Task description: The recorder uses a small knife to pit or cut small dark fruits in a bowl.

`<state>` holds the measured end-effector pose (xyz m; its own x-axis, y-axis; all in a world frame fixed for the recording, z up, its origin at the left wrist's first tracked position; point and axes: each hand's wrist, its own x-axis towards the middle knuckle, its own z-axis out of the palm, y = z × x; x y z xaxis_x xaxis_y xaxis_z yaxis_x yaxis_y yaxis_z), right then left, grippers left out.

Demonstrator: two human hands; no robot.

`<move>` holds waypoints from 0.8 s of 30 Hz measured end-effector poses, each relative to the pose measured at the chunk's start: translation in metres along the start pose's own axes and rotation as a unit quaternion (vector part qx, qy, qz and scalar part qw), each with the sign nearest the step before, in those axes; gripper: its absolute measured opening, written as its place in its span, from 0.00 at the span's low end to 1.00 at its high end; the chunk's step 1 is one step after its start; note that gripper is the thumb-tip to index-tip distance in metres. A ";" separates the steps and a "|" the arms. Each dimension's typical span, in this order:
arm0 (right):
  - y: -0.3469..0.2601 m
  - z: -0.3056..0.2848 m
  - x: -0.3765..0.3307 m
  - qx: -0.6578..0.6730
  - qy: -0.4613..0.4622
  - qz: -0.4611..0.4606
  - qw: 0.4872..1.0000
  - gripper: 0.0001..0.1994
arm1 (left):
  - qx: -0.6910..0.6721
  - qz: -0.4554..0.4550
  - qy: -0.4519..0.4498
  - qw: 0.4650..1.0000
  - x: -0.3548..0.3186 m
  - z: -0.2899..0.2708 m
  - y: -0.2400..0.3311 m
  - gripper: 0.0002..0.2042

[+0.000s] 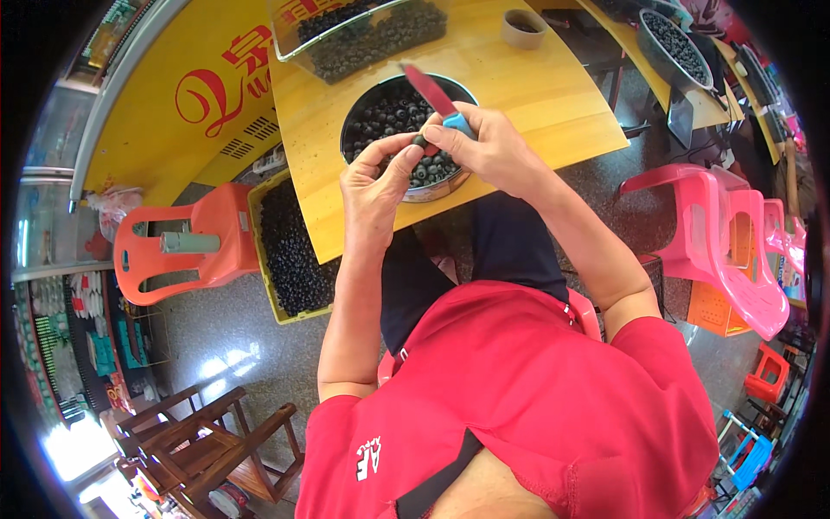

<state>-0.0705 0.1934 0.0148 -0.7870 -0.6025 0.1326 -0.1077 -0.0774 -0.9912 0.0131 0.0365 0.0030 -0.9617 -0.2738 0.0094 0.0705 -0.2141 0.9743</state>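
My left hand [373,186] pinches a small dark green-black round piece [419,140] between thumb and fingers, over a round metal bowl [437,192]. The piece looks like a nut or fruit; its exact kind is not plain. My right hand [501,156] is closed around a small knife [430,92] with a red blade and blue handle, blade pointing up and away. The right thumb meets the held piece, with a bit of red just beneath it. Many similar dark round pieces [385,112] fill the bowl, partly hidden by my hands.
A clear plastic bin [359,56] of dark pieces and a tape roll [524,28] sit on the wooden table [553,95]. A yellow crate [270,272] of dark pieces stands left, beside an orange chair [207,242]. Pink chairs [705,225] are at right.
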 end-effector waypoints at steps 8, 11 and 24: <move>0.007 -0.006 -0.011 -0.394 0.040 -0.252 0.883 0.07 | -0.039 0.012 0.003 0.999 -0.001 0.001 0.000 0.08; 0.007 -0.006 -0.013 -0.413 0.052 -0.257 0.872 0.07 | -0.046 0.007 0.004 0.999 -0.001 0.001 -0.002 0.08; 0.005 -0.004 -0.010 -0.457 0.052 -0.249 0.852 0.05 | -0.124 0.038 -0.032 0.991 -0.006 -0.003 -0.004 0.06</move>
<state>-0.0660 0.2023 0.0083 -0.5501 -0.5989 0.5820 -0.8348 0.3772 -0.4010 0.0191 0.0359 -0.0021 -0.9652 -0.2401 0.1034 0.1996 -0.4213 0.8847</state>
